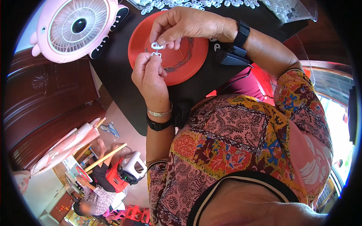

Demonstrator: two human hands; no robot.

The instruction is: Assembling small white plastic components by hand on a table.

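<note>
Our patterned blouse (230,145) is nearest, toward five o'clock. Near twelve, our right hand (175,28) pinches a white looped piece (161,47); our left hand (152,77) is closed on a small pale fitting (156,54) just below, seemingly to steady it. We hold both over the red dish (199,52), probably to catch drops. The pink fan (49,41) at ten o'clock likely cools us.

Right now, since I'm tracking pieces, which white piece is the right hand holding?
The white piece pinched by the right hand above the red plate; the loose ones lie on the black table or in the clear container.
</note>
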